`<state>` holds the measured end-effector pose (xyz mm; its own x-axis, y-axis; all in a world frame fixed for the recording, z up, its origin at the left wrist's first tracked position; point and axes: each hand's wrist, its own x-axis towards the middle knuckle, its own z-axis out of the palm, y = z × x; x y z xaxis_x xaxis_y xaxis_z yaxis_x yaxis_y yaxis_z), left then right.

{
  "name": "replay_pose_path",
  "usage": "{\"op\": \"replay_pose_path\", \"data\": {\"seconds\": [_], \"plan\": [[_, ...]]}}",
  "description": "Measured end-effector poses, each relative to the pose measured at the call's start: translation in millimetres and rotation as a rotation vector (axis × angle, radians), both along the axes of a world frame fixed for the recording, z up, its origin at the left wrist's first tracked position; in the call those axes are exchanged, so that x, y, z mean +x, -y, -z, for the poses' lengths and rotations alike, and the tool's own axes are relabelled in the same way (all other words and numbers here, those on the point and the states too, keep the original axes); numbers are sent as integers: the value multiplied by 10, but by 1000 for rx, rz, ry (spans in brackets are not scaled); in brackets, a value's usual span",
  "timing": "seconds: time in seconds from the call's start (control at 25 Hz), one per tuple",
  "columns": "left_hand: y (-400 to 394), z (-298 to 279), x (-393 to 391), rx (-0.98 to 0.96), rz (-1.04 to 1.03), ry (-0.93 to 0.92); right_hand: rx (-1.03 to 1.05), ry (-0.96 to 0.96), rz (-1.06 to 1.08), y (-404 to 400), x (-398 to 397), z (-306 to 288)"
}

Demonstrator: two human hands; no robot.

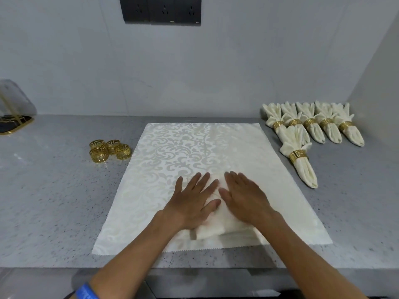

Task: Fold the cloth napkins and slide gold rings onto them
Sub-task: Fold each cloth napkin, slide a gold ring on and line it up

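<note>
A large cream damask cloth [172,152] lies flat on the grey counter [54,201]. On its near part sits a small folded cream napkin [218,230]. My left hand [192,201] and my right hand [246,197] press flat on that napkin side by side, fingers straight and pointing away from me. Several loose gold rings [109,150] cluster on the counter left of the cloth. Several folded napkins with gold rings on them [311,124] lie in a row at the back right, with one more ringed napkin [301,161] in front of them.
A dark tray with a gold rim [13,124] and a clear cover sits at the far left. Black wall sockets [162,9] are on the grey back wall. A side wall [375,87] closes the right end. The counter's front edge runs just below the cloth.
</note>
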<state>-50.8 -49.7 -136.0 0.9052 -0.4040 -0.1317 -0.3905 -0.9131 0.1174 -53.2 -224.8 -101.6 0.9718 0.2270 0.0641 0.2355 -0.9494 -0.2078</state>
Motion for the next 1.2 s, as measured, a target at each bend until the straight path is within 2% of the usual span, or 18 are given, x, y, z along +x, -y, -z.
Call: {"op": "replay_pose_path", "data": {"seconds": [0.04,0.08,0.2,0.32,0.4,0.52,0.68,0.84,1.0,1.08,1.2], "plan": [[4,-8,10,-8,0,2,-10,-16,-10,68,-34,147],[0,-9,24,-14,-3,3,-18,53,-24,143,-133,237],[2,3,5,-42,-2,34,185,232,-111,346,-470,268],[-25,-89,-152,-244,66,282,177,258,-208,424,-593,284],[-117,-172,-321,-364,169,343,179,269,-200,449,-564,372],[-353,-205,-536,-277,261,205,204,296,-172,464,-534,426],[-432,-193,-591,-314,223,215,230,284,-170,468,-543,445],[-332,-254,-575,-488,106,129,293,264,-180,490,-554,402],[-222,-250,-366,-679,-119,-38,334,257,-169,487,-599,354],[-157,-228,-287,-653,-166,-39,312,266,-168,501,-595,341],[-96,-147,-213,-595,-195,91,325,244,-132,537,-605,306]]}}
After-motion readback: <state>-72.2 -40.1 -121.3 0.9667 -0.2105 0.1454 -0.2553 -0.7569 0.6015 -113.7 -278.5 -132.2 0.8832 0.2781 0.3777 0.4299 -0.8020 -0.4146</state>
